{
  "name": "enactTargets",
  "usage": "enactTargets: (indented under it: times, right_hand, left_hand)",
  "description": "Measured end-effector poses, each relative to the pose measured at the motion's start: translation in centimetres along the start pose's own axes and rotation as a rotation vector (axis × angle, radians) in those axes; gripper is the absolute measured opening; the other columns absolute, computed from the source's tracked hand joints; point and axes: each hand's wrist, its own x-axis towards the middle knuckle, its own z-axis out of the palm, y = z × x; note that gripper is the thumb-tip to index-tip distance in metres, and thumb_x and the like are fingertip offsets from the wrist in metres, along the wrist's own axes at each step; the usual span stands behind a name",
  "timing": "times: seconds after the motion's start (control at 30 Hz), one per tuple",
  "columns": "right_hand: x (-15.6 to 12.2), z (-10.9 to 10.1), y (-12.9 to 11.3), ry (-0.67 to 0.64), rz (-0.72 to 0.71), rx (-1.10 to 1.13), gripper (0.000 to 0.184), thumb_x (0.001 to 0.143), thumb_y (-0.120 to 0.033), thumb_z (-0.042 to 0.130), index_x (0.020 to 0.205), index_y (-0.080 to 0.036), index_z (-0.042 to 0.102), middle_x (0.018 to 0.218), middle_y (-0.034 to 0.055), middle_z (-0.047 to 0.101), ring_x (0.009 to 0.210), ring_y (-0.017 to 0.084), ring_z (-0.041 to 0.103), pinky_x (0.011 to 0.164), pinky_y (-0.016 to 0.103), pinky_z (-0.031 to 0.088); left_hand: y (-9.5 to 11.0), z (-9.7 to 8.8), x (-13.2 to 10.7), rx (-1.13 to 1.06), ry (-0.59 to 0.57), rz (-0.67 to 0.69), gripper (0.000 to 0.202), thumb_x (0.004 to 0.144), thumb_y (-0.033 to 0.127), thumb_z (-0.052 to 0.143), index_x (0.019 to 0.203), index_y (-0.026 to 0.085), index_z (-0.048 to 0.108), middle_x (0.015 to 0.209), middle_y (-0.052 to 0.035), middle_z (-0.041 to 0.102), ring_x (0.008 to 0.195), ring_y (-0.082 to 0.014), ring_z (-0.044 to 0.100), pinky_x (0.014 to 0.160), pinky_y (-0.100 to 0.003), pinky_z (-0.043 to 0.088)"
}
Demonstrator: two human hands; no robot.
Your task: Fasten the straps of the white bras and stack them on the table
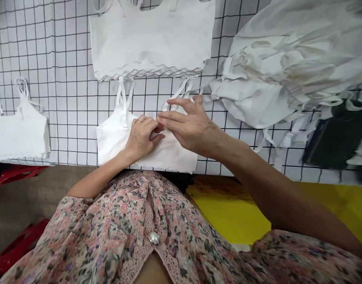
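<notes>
A white strappy bra top point(177, 154) lies flat in front of me at the near edge of the table, its straps pointing away. My left hand point(143, 136) rests on its middle, fingers curled at the neckline and thumb apart from them; the fabric at its fingertips is partly hidden. Over the right side of the top hovers my right hand point(192, 124), fingers stretched and spread. Its fingertips meet those of the left hand near the neckline. Whether the right fingertips touch the cloth I cannot tell.
Beyond lies a stack of white tops point(152, 39) with wavy hems. More white tops point(21, 134) lie at left. A loose heap of white garments point(269, 79) is at right, beside a dark phone-like object point(336, 136). Yellow material point(228, 215) sits below the table edge.
</notes>
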Motion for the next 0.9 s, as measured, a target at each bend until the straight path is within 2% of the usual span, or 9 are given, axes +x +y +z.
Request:
enactTargets:
  times: [0.07,0.2,0.33,0.43,0.5,0.57,0.63,0.77,0.9]
  right_hand:
    - [0.4,1.2,0.7,-0.028,0.009,-0.022,0.032,0.109,-0.019,0.047,0.114,-0.021,0.078,0.119,0.0145,0.079,0.141,0.043,0.057,0.119,0.085,0.033]
    - [0.3,1.5,1.8,-0.004,0.022,-0.007,0.03,0.11,-0.023,0.05,0.094,-0.022,0.076,0.107,0.013,0.077,0.129,0.041,0.063,0.115,0.083,0.038]
    - [-0.1,0.4,1.5,0.021,-0.01,0.009,0.029,0.111,-0.022,0.05,0.098,-0.024,0.076,0.109,0.0095,0.078,0.127,0.037,0.065,0.112,0.074,0.045]
    - [-0.2,-0.1,1.0,0.046,-0.077,-0.02,0.025,0.112,-0.022,0.052,0.107,-0.025,0.076,0.11,0.0075,0.081,0.122,0.036,0.067,0.112,0.074,0.044]
    - [-0.1,-0.3,0.7,0.032,-0.096,-0.071,0.027,0.113,-0.022,0.051,0.099,-0.024,0.075,0.1,0.0063,0.08,0.115,0.035,0.068,0.112,0.074,0.041]
    - [0.0,-0.4,0.6,-0.001,-0.094,-0.126,0.033,0.113,-0.022,0.05,0.088,-0.021,0.071,0.09,0.0068,0.076,0.108,0.033,0.067,0.11,0.072,0.043]
    - [0.0,-0.5,0.6,-0.025,-0.087,-0.153,0.035,0.113,-0.023,0.049,0.085,-0.02,0.07,0.088,0.0078,0.074,0.106,0.033,0.067,0.108,0.069,0.046]
    - [-0.3,-0.2,0.8,-0.059,-0.049,-0.108,0.032,0.11,-0.021,0.047,0.089,-0.021,0.07,0.087,0.0077,0.07,0.106,0.032,0.065,0.111,0.071,0.044]
    - [-0.8,1.3,0.7,0.042,0.011,0.033,0.024,0.107,-0.022,0.049,0.092,-0.022,0.068,0.088,0.007,0.068,0.104,0.033,0.064,0.111,0.074,0.045]
  left_hand:
    - [0.1,0.1,-0.1,-0.006,0.005,-0.008,0.013,0.095,0.023,0.081,0.098,0.023,0.069,0.095,-0.0038,0.076,0.097,-0.0249,0.059,0.092,-0.042,0.041]
    - [0.1,0.3,-0.1,-0.018,0.014,-0.022,0.016,0.095,0.025,0.083,0.105,0.023,0.07,0.094,-0.0029,0.075,0.096,-0.0246,0.059,0.091,-0.041,0.04]
    - [-0.1,0.6,-0.1,0.002,0.03,-0.008,0.014,0.101,0.034,0.08,0.096,0.024,0.071,0.095,-0.005,0.074,0.098,-0.0255,0.058,0.092,-0.042,0.039]
    - [-0.2,0.7,-0.2,0.016,0.028,0.021,0.014,0.104,0.035,0.075,0.095,0.025,0.074,0.095,-0.0051,0.072,0.099,-0.0259,0.057,0.092,-0.043,0.039]
    - [-0.3,0.8,-0.3,0.017,0.038,0.034,0.013,0.105,0.035,0.073,0.097,0.026,0.076,0.094,-0.0049,0.071,0.098,-0.0259,0.057,0.093,-0.043,0.04]
    - [-0.4,0.8,-0.3,0.013,0.045,0.041,0.013,0.106,0.036,0.073,0.099,0.026,0.079,0.092,-0.0049,0.071,0.098,-0.0259,0.057,0.093,-0.043,0.04]
    - [-0.4,0.8,-0.3,0.008,0.033,0.037,0.013,0.106,0.036,0.073,0.101,0.027,0.081,0.091,-0.0049,0.07,0.097,-0.0259,0.057,0.093,-0.043,0.04]
    - [-0.4,0.7,-0.2,0.001,0.019,0.04,0.014,0.107,0.036,0.071,0.102,0.027,0.082,0.092,-0.0048,0.07,0.098,-0.0258,0.057,0.093,-0.043,0.039]
    - [-0.5,0.8,-0.3,0.002,0.047,0.071,0.017,0.109,0.036,0.069,0.102,0.025,0.08,0.092,-0.0038,0.071,0.098,-0.0243,0.057,0.094,-0.042,0.039]
